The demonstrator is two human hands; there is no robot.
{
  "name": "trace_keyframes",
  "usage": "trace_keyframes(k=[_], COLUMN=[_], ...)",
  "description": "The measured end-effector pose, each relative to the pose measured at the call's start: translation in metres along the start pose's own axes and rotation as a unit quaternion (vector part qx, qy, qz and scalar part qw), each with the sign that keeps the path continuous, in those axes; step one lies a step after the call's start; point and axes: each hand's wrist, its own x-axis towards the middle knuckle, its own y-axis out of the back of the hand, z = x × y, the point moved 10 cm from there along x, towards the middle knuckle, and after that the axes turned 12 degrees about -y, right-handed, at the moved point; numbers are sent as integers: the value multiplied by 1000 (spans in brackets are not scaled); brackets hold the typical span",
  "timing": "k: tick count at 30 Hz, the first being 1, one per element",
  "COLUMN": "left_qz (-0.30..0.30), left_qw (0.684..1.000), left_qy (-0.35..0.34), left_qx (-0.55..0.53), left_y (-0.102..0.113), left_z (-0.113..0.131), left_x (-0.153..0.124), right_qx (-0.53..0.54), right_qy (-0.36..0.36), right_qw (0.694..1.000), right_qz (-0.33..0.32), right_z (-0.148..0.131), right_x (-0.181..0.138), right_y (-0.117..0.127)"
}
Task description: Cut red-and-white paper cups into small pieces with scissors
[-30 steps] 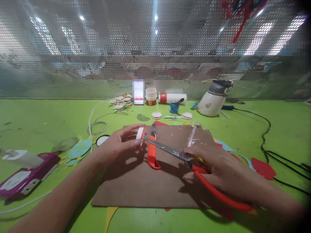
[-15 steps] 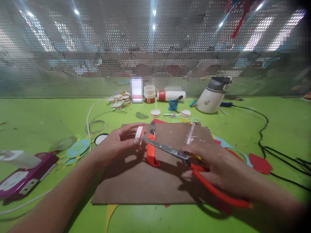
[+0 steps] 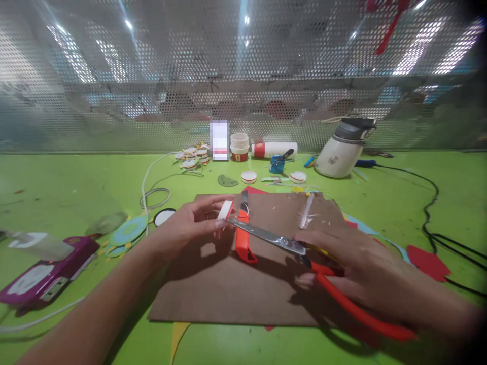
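A purple power strip (image 3: 49, 281) sits at the far left of a green table (image 3: 395, 210), a white plug in its end, with light-blue paper discs (image 3: 129, 230) edged in yellow tabs just beyond it. Over the left part of a brown board (image 3: 228, 299), the left hand (image 3: 194, 218) grips a small ring (image 3: 225, 209) between thumb and fingers; the ring is a short white band with a thin red edge, held tilted above the board with its red edge facing right. Just right of it lies an orange utility knife (image 3: 243, 243), its blade pointing away from the person. Metal scissors (image 3: 268, 235) cross above the knife, their tip at the ring's lower edge, though contact is unclear. The right hand (image 3: 353, 258) is closed around their red-orange handles, and a red paper piece (image 3: 428, 262) rests farther right.
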Motion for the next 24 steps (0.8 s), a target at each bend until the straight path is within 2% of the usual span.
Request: trace_keyframes(k=[9, 19, 24], left_qz=[-1, 21, 21], left_qw=[999, 999, 999], left_qy=[26, 23, 29], left_qx=[-30, -22, -35], left_y=[3, 2, 1], left_z=[-11, -6, -7], left_x=[-2, -2, -3], right_qx=[1, 16, 11], right_qy=[14, -15, -7], right_qw=[1000, 1000, 1000], right_qz=[1, -15, -18], right_z=[-4, 3, -1], right_x=[-3, 0, 0], right_y=[3, -2, -2])
